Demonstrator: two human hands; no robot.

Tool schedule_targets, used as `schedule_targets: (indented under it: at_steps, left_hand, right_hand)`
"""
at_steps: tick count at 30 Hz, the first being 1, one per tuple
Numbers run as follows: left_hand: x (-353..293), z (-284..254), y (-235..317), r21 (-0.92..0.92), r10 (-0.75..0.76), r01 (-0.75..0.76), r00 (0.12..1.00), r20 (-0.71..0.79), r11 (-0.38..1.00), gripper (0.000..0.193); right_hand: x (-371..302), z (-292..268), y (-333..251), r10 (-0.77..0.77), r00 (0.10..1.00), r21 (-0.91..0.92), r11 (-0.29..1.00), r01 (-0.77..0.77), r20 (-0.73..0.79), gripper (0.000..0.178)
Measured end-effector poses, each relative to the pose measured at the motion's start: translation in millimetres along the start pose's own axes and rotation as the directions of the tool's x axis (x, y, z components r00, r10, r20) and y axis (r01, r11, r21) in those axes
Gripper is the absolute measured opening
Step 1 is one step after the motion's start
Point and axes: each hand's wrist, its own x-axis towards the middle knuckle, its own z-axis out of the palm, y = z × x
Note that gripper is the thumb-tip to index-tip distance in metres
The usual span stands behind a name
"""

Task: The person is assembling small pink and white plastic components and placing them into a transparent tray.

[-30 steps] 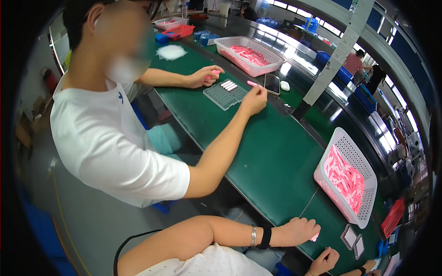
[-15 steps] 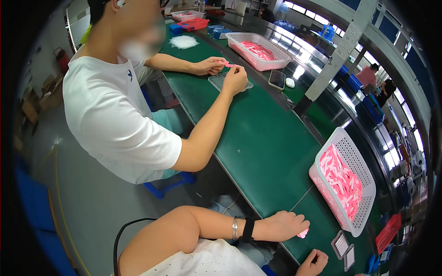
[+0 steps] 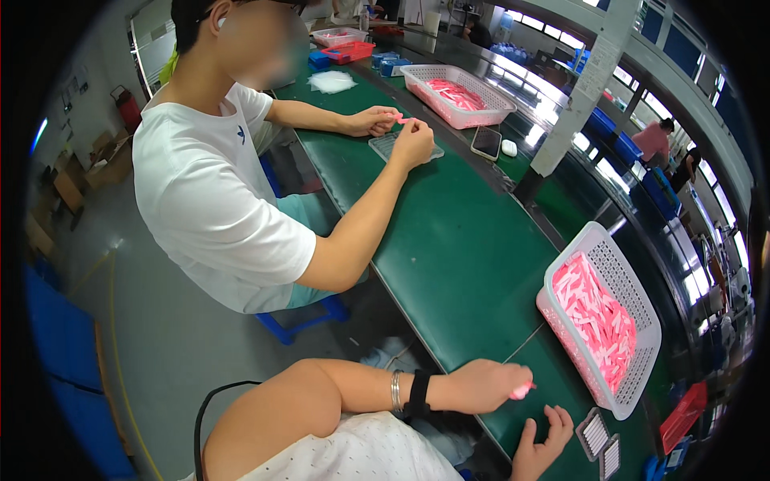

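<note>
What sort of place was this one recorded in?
Most likely a factory workroom, judging by the long green worktop, the perforated white basket heaped with small pink pieces, and a co-worker seated farther along, handling pink pieces by hand.

Stretches as a green tabletop (image 3: pixel 457 248), bearing the nearer white basket (image 3: pixel 571 357), an opened case (image 3: pixel 584 441), a clear tray (image 3: pixel 382 147), white sheets (image 3: pixel 331 82).
</note>
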Motion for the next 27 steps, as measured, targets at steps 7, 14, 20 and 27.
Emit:
schedule_targets:
  at_steps: [7,14,20,27]
  left_hand:
    - [30,-95,102,-0.933,-0.133,-0.005,0.989,-0.057,0.36,0.014]
    - [47,-98,146,-0.742,0.464,-0.664,0.632,-0.622,-0.09,0.013]
    - [56,-97,162,-0.681,0.555,-0.731,0.549,-0.625,-0.042,0.014]
    - [46,-108,153,-0.69,0.539,-0.723,0.598,-0.593,0.043,0.017]
  right_hand:
    - [-5,12,16,0.053,0.994,0.082,0.995,-0.061,0.097,0.033]
    - [-7,13,11,0.096,0.993,0.067,0.993,-0.101,0.072,0.033]
    - [-13,9,12,0.085,0.994,0.076,0.993,-0.091,0.071,0.031]
    - [-10,11,11,0.064,0.996,0.073,0.995,-0.068,0.06,0.03]
